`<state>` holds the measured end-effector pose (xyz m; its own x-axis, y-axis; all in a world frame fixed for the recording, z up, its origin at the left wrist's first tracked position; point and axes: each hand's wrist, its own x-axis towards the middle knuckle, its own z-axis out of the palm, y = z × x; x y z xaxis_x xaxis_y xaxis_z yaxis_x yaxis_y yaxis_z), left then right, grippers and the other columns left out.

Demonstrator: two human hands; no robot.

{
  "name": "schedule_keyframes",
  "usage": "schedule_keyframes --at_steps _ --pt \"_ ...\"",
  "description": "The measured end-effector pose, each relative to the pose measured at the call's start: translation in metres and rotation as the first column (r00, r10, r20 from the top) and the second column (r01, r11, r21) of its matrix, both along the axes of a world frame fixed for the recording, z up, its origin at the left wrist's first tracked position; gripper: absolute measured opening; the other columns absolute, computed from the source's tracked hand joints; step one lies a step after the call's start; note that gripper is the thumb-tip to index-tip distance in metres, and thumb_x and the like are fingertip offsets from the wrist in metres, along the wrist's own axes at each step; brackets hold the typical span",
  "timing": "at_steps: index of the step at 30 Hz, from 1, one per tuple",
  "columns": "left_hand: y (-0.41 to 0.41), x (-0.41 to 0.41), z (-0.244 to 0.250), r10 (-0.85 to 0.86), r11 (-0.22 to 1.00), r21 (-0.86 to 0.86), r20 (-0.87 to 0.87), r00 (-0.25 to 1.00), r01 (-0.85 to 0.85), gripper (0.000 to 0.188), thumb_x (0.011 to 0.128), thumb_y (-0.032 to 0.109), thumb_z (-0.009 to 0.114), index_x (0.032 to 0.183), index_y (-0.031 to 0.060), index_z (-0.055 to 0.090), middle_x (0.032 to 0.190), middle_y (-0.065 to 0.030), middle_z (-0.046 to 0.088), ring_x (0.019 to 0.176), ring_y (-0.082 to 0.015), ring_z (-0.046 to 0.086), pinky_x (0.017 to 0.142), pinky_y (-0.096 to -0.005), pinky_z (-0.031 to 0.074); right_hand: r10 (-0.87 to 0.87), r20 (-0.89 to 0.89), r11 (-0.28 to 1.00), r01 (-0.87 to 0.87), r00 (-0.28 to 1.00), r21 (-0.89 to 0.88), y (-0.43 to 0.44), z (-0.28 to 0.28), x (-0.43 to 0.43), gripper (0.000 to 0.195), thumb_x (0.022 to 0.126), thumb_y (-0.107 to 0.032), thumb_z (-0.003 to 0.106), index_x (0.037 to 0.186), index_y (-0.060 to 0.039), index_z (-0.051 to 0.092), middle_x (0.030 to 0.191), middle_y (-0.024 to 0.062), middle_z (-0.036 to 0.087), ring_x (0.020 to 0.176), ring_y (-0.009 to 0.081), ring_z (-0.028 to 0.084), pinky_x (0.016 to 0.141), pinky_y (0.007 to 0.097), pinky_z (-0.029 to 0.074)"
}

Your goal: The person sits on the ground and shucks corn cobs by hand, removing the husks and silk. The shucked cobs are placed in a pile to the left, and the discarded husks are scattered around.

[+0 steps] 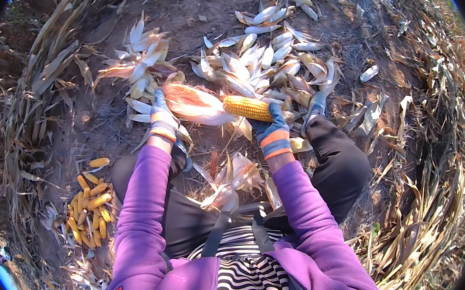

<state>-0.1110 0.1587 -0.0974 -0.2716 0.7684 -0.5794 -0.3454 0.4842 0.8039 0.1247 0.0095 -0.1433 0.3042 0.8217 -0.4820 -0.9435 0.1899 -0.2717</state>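
Observation:
My left hand (161, 114), in a knit work glove, grips the silk end of a pale corn husk (198, 105). The husk stretches across to the right, with reddish silk along its upper side. In my right hand (274, 128), also gloved, is a bare yellow ear of corn (247, 107), held by its right end. The ear's left end meets the husk's right end; whether the two are still joined I cannot tell. More husks lie just beyond both hands, and a torn-open husk (231, 179) rests between my legs.
Husked ears of corn (90, 206) are piled on the soil at my left. Loose husks (262, 63) are heaped ahead, with another bunch (143, 59) at upper left. Dry corn stalks (50, 62) curve along the left side, and others (424, 224) along the right.

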Motion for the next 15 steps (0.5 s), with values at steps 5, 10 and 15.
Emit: schedule_keyframes --at_steps 5,10,15 --pt "-0.029 0.003 0.028 -0.001 1.000 -0.006 0.080 0.997 0.002 0.070 0.078 0.067 0.056 0.111 0.0054 0.058 0.096 -0.0091 0.063 0.078 -0.0250 0.061 0.067 -0.0408 0.050 -0.067 -0.016 0.997 0.066 0.998 -0.025 0.002 -0.001 -0.013 0.030 0.085 -0.019 0.064 0.107 0.0004 0.056 0.105 0.0156 0.060 0.097 0.0322 0.061 0.086 0.0485 0.052" --pt "-0.067 0.004 0.010 0.102 0.989 -0.097 -0.129 0.986 -0.115 0.054 0.076 0.064 0.061 0.075 0.0111 0.053 0.055 -0.0022 0.048 0.041 -0.0168 0.040 0.039 -0.0328 0.032 -0.146 -0.059 0.986 0.140 0.988 -0.087 0.004 -0.008 -0.029 0.033 0.082 -0.017 0.067 0.109 -0.0004 0.056 0.110 0.0164 0.059 0.102 0.0338 0.058 0.091 0.0516 0.049" --pt "-0.109 0.017 0.001 -0.106 0.991 -0.071 0.060 0.993 0.110 0.042 0.080 0.051 0.066 0.084 0.0097 0.057 0.062 0.0013 0.052 0.049 -0.0125 0.046 0.046 -0.0267 0.037 -0.115 0.028 0.991 0.116 0.993 -0.061 0.000 -0.014 -0.039 0.035 0.082 -0.017 0.067 0.110 -0.0008 0.055 0.111 0.0159 0.058 0.106 0.0339 0.057 0.094 0.0526 0.047"
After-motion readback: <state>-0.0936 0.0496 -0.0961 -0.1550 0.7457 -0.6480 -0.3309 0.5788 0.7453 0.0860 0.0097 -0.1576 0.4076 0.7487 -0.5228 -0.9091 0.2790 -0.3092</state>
